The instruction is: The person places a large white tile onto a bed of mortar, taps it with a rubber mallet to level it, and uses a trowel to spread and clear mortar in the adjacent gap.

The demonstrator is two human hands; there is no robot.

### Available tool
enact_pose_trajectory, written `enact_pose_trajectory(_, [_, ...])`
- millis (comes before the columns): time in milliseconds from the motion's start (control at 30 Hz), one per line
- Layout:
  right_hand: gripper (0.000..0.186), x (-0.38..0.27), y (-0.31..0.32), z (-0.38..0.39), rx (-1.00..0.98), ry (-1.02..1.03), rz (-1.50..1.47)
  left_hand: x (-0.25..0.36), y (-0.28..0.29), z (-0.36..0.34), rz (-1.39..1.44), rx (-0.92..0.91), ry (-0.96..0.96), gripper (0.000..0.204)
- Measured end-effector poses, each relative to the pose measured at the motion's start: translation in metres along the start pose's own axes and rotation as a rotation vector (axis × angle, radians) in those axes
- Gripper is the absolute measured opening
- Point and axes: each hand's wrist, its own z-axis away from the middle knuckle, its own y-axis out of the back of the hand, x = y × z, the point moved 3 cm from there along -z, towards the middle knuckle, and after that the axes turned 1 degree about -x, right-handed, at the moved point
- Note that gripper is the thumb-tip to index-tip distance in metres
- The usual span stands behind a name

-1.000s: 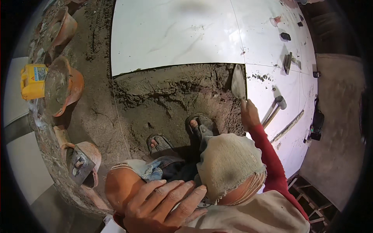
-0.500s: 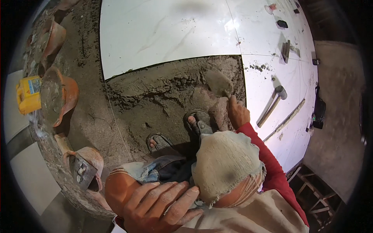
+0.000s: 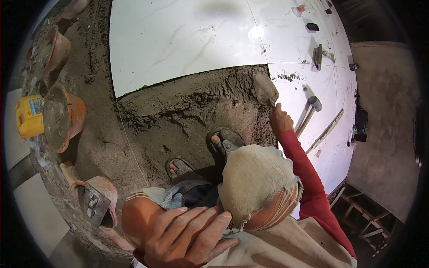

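Note:
My right hand (image 3: 280,119), at the end of a red sleeve, is closed round the handle of a trowel (image 3: 266,88). The mortar-smeared blade lies against the mortar bed (image 3: 178,105), by its right corner next to the white tiles. My left hand (image 3: 192,236) rests near my bent knees with its fingers stretched out, holding nothing. Large glossy white tiles (image 3: 178,40) border the mortar on the far side and on the right. My sandalled feet (image 3: 225,140) stand on the mortar.
Mortar-caked orange buckets (image 3: 78,118) line the left side, beside a yellow jug (image 3: 30,116). A flat metal trowel (image 3: 96,206) leans on the nearest bucket. A mallet (image 3: 314,104) and a long strip (image 3: 325,131) lie on the right tiles. A string (image 3: 129,143) crosses the mortar. A wooden frame (image 3: 366,219) stands lower right.
My right hand has moved the trowel to the right and slightly up, toward the tile edge, with the blade turned. My left hand has stayed put. The whole view has shifted slightly.

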Motion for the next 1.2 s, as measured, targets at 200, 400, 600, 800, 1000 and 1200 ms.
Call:
enact_pose_trajectory(200, [0.034, -0.008, 0.004, 0.009, -0.019, -0.020, -0.085, 0.009, 0.001, 0.017, -0.054, -0.048, -0.011, 0.039])
enact_pose_trajectory(400, [0.031, -0.027, 0.007, 0.043, -0.081, -0.029, -0.337, 0.009, 0.005, 0.013, -0.042, 0.050, -0.101, 0.046])
enact_pose_trajectory(600, [0.029, -0.018, -0.015, 0.008, 0.061, -0.130, -0.216, 0.004, 0.002, 0.010, -0.025, 0.060, -0.069, 0.039])
enact_pose_trajectory(800, [0.040, -0.031, -0.015, 0.008, -0.058, 0.150, -0.495, 0.006, 0.002, 0.015, -0.005, 0.003, 0.013, 0.041])
enact_pose_trajectory(1000, [0.035, -0.117, -0.027, 0.034, -0.085, 0.217, -0.560, 0.007, 0.004, 0.018, 0.054, -0.018, 0.033, 0.045])
enact_pose_trajectory(1200, [0.031, -0.199, -0.012, 0.057, -0.221, 0.488, -0.602, 0.000, -0.010, 0.019, -0.003, 0.161, -0.013, 0.038])
